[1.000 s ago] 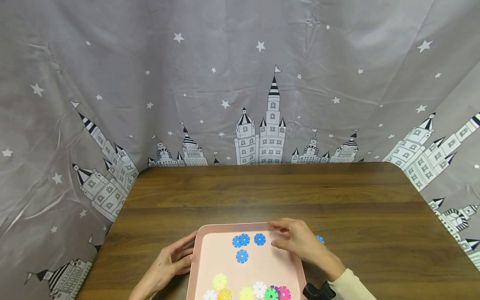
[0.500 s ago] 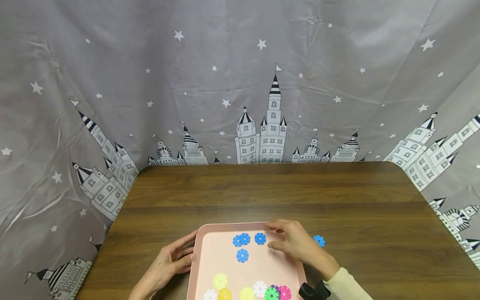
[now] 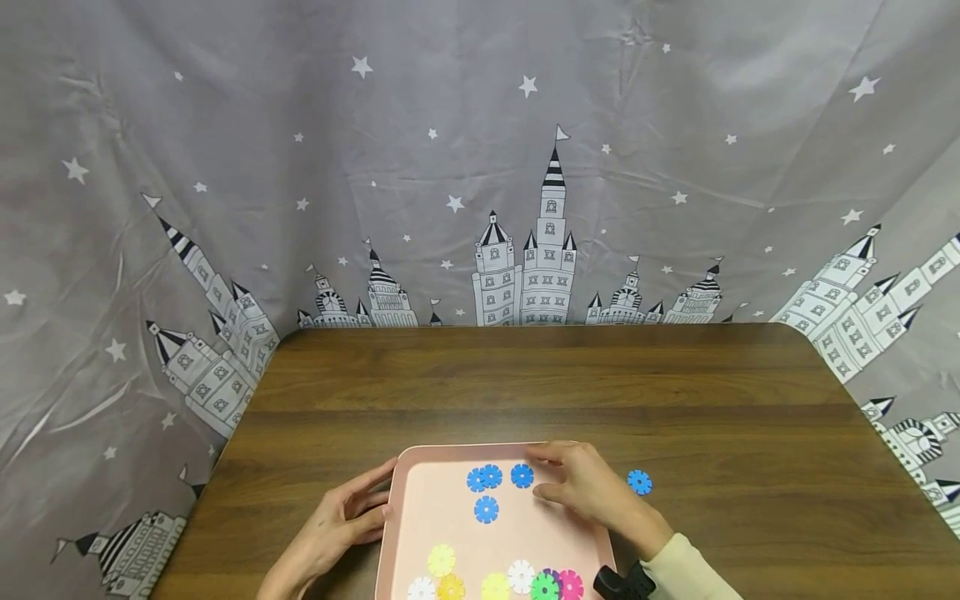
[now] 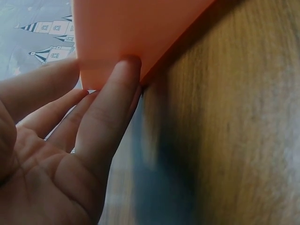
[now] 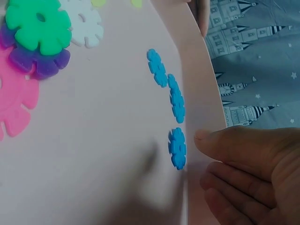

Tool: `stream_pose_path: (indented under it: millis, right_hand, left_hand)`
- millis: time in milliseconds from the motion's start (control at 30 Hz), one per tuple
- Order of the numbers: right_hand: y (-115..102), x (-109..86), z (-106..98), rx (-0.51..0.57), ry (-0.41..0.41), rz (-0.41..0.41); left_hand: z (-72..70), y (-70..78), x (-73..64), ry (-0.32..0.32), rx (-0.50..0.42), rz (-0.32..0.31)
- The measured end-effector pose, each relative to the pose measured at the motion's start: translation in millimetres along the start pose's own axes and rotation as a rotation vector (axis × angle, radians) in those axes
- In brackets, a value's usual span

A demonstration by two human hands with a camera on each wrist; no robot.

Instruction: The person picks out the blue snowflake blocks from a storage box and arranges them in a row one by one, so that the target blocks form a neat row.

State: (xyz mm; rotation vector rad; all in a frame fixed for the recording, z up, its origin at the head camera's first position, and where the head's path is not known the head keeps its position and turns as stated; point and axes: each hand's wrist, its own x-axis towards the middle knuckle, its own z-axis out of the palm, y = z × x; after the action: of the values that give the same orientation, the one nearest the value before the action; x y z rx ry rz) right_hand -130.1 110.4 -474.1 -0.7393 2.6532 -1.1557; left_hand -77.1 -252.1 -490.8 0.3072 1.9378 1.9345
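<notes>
- Head view: two hands at one pink tray (image 3: 467, 454), flat on one brown table (image 3: 525, 387), near edge cut off by the lower border.
- Left hand (image 3: 332, 525): relaxed, fingers nearly straight, thumb and fingertips against the outside of the tray by the far left corner.
- Right hand (image 3: 588, 490): loosely bent and unclosed, thumb and forefinger spread apart, over the far right part of the tray; impossible to tell whether touching the far wall.
- Discs in sight: thirteen, with twelve in the tray and one on the table.
- Blue discs: five. Two overlapping (image 3: 491, 476) near the far wall, one (image 3: 522, 476) to their right beside the right fingertips, one (image 3: 486, 509) a little nearer, one (image 3: 640, 482) on the table to the right of the tray.
- Yellow discs: two, one (image 3: 442, 559) toward the left, one (image 3: 495, 587) near the middle.
- Orange disc (image 3: 451, 588): one, just below the left yellow.
- White discs: two, one (image 3: 422, 589) at lower left, one (image 3: 521, 576) beside the green disc (image 3: 545, 587).
- Green, purple (image 5: 44, 71) and pink (image 3: 572, 585) discs: one each, bunched together, green on top of purple.
- Behind: one grey curtain (image 3: 420, 175), printed with stars and castles.
</notes>
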Motion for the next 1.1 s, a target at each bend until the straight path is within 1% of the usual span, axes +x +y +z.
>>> stream_pose_path:
  millis: [100,200,333,500,667,867,1100]
  right_hand:
    - [-1,1.3,2,-0.011,-0.006,0.006]
    - [-3,2.6,4,-0.021,-0.003,-0.006]
    - [-3,2.7,7,-0.055,0.027,-0.033]
    - [-4,2.1,11,-0.111,0.071,-0.047]
    - [-6,4.0,15,-0.142,0.069,-0.060]
    - [-10,5.7,16,-0.175,0.072,-0.057]
    - [-9,9.5,19,-0.227,0.070,-0.102]
  left_hand:
    - [0.3,0.0,0.0,0.001,-0.002,0.001]
    - [0.0,0.4,-0.3,0.000,-0.001,-0.003]
    - [-0.4,0.7,0.2,0.000,0.008,-0.003]
    - [-1.4,-0.6,1.0,-0.014,0.005,0.028]
    - [-2.8,-2.2,1.6,-0.038,-0.008,0.053]
    - [-3.6,-1.1,2.6,-0.042,0.001,0.041]
    - [-2.8,-0.1,0.9,-0.030,0.004,0.031]
